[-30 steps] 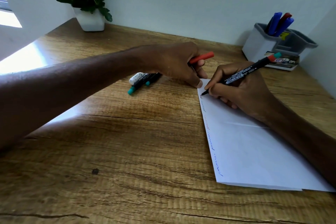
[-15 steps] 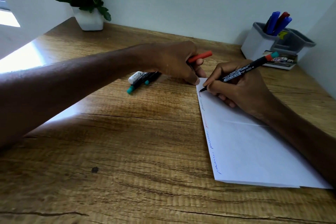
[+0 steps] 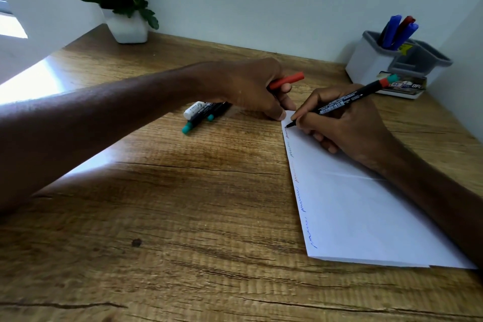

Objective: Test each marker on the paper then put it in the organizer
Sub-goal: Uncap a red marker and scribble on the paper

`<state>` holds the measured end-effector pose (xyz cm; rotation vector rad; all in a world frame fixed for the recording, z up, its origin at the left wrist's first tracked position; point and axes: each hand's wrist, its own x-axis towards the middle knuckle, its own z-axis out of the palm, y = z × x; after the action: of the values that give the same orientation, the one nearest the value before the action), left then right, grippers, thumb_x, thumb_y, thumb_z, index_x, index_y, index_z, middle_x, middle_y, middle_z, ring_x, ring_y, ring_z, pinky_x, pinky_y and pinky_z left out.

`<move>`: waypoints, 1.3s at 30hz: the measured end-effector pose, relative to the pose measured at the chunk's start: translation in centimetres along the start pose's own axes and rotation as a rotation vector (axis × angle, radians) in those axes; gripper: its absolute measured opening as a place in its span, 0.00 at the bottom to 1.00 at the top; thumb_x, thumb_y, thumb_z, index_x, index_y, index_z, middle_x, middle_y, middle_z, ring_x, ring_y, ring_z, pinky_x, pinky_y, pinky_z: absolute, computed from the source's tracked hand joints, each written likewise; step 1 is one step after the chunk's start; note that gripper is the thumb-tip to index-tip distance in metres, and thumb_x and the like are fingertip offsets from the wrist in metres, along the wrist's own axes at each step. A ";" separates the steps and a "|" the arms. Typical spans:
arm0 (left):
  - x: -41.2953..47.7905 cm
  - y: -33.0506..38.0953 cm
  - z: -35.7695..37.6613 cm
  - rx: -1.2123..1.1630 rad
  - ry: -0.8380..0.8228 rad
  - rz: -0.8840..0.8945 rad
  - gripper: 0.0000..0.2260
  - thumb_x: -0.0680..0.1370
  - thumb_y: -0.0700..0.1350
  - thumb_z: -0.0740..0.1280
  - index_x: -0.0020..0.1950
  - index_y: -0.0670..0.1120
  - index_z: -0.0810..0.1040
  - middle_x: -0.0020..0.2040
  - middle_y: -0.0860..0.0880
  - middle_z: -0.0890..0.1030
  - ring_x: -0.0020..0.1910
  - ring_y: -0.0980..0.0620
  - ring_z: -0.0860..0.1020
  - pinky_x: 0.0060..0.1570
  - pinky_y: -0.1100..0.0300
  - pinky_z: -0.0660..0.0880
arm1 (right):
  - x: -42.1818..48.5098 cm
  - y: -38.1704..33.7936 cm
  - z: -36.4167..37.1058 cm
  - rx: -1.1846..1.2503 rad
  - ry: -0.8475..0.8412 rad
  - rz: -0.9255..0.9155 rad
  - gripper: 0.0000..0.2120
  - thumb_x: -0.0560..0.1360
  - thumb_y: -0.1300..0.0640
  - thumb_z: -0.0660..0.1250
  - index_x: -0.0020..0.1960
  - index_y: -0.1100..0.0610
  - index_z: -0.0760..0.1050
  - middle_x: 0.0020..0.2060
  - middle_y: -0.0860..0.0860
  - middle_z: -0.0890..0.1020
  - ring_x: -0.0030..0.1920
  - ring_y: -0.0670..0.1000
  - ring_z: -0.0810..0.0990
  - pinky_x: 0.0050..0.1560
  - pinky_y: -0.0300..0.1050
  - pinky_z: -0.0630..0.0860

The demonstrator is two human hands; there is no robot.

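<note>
My right hand [image 3: 347,123] grips a black marker [image 3: 339,103] with its tip touching the top left corner of the white paper [image 3: 366,212]. Coloured squiggles run down the paper's left edge. My left hand [image 3: 251,89] holds a red cap [image 3: 287,80] and presses a fingertip on the paper's top corner. Several loose markers [image 3: 202,114] with teal ends lie on the desk behind my left hand, partly hidden by it. The white and grey organizer [image 3: 371,60] stands at the back right with blue and red markers [image 3: 397,31] upright in it.
A white pot with a flowering plant [image 3: 125,26] sits at the back left by the wall. A small printed box [image 3: 402,85] lies in front of the organizer. Walls close the desk at the back and right. Bright light falls on the desk's left side.
The marker tip has crept a little up the paper's left edge toward the corner, adding dark squiggles. My left hand has stayed in place.
</note>
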<state>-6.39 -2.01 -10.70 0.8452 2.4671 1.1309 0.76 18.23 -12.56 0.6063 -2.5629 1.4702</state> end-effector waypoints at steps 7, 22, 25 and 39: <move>-0.1 0.1 0.0 0.027 -0.002 -0.006 0.14 0.76 0.36 0.74 0.44 0.47 0.69 0.54 0.51 0.86 0.41 0.68 0.83 0.40 0.69 0.75 | 0.1 -0.1 0.2 0.016 0.009 0.003 0.04 0.74 0.70 0.71 0.42 0.64 0.83 0.26 0.60 0.77 0.19 0.52 0.69 0.19 0.38 0.66; -0.1 0.3 -0.8 0.027 0.139 0.031 0.18 0.87 0.54 0.55 0.61 0.41 0.75 0.57 0.47 0.82 0.43 0.48 0.81 0.45 0.52 0.82 | 0.2 0.1 -1.1 0.390 0.071 -0.025 0.09 0.79 0.65 0.66 0.54 0.67 0.83 0.42 0.66 0.81 0.38 0.59 0.78 0.28 0.48 0.77; -0.4 0.1 -1.1 0.141 0.196 0.132 0.14 0.87 0.49 0.56 0.58 0.42 0.78 0.53 0.51 0.83 0.43 0.54 0.79 0.45 0.57 0.79 | 0.2 -0.2 -2.2 0.396 0.106 -0.059 0.11 0.78 0.64 0.65 0.56 0.66 0.82 0.44 0.67 0.83 0.40 0.60 0.81 0.31 0.48 0.80; -0.2 -0.3 -1.7 0.211 0.162 0.342 0.09 0.86 0.44 0.61 0.61 0.48 0.79 0.53 0.57 0.84 0.48 0.57 0.81 0.44 0.63 0.80 | 0.2 0.0 -4.2 0.285 0.284 -0.155 0.07 0.77 0.65 0.69 0.55 0.64 0.81 0.42 0.55 0.86 0.38 0.55 0.84 0.33 0.47 0.83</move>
<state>-7.15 -3.25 -9.81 1.3275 2.6792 1.0937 0.19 21.70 -10.34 0.5671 -2.0673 1.7382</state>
